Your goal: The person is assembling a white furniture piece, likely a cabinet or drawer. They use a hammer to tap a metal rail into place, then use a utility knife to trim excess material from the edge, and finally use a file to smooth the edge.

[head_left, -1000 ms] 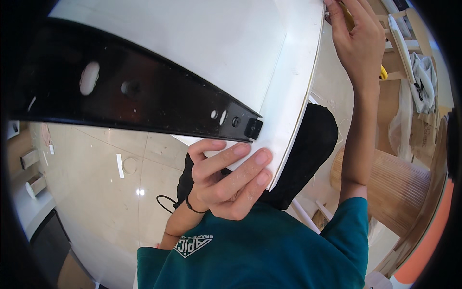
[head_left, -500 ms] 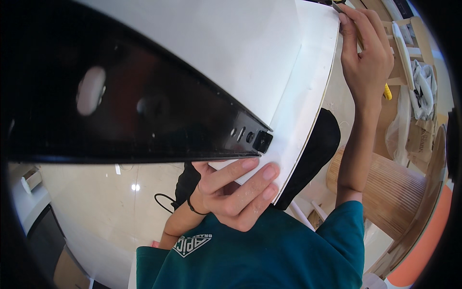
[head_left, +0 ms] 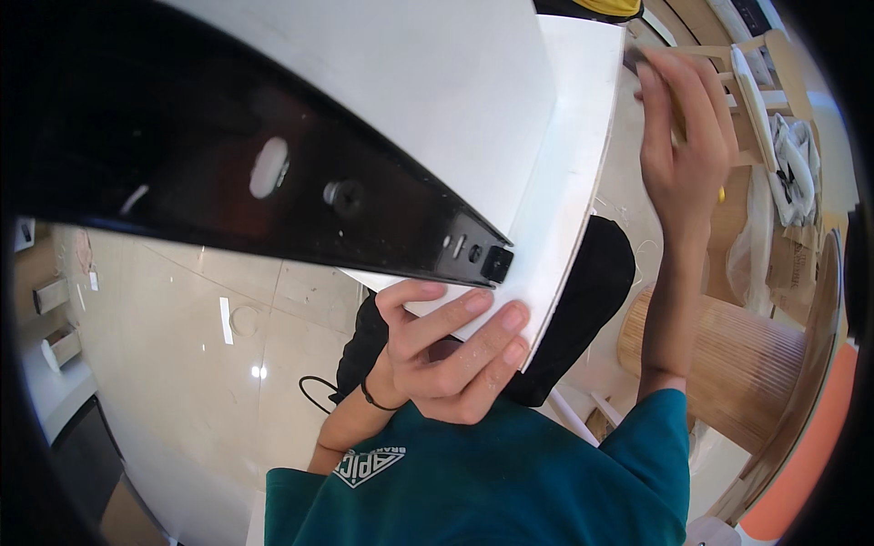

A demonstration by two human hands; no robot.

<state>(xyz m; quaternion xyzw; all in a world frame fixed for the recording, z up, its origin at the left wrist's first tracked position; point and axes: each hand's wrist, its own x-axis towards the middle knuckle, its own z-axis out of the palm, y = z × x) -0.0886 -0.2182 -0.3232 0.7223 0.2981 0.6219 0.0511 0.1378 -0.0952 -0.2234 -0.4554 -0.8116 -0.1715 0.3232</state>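
Note:
A white drawer-like box (head_left: 569,136) stretches from the upper middle down to my lap, with a thin board edge along its right side. A long black metal drawer slide (head_left: 364,205) with a screw and slots runs along its left side. Beneath the slide's near end, my left hand (head_left: 455,350) is closed on the corner of the white board, fingertips pressed on its face. Off the far right corner, my right hand (head_left: 687,136) pinches a thin, dark, blade-like piece (head_left: 635,60); its kind is hard to make out. The piece sits just beside the board's edge.
A ribbed wooden drum-shaped base (head_left: 710,364) stands at the right, beside an orange surface (head_left: 806,455). Wooden chair-like frames (head_left: 783,73) and a plastic bag (head_left: 794,168) lie beyond. Something yellow (head_left: 610,7) shows at the top. White scraps (head_left: 226,320) lie on the tiled floor.
The box and slide have shifted slightly down and left in view, uncovering more floor. My right hand has come down a little, and the blade-like piece now sits apart from the board's corner.

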